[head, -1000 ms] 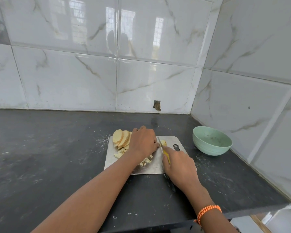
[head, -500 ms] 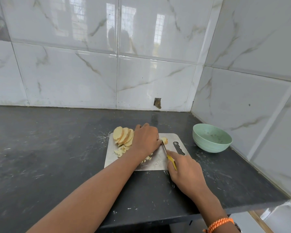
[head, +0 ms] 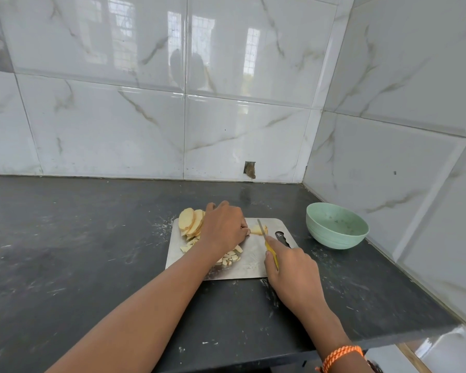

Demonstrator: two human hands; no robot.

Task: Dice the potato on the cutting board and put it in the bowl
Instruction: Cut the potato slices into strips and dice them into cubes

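Note:
A steel cutting board (head: 253, 265) lies on the dark counter. Round potato slices (head: 190, 221) lean in a stack at its far left, and small diced pieces (head: 230, 258) lie beside my left wrist. My left hand (head: 223, 227) has curled fingers that hold down a potato piece (head: 256, 229) near the board's far edge. My right hand (head: 291, 270) grips a yellow-handled knife (head: 271, 251) whose thin blade rests across that piece. The pale green bowl (head: 336, 226) stands to the right of the board; it looks empty apart from specks.
The dark stone counter (head: 92, 251) ends in a front edge close below my arms. White marble tiles form the back wall (head: 145, 125) and a side wall (head: 401, 157) right behind the bowl. An orange braided band (head: 339, 355) circles my right wrist.
My right hand and the knife have shifted slightly back and forth at the potato piece. My left hand has stayed on the potato. The camera view has dipped a little.

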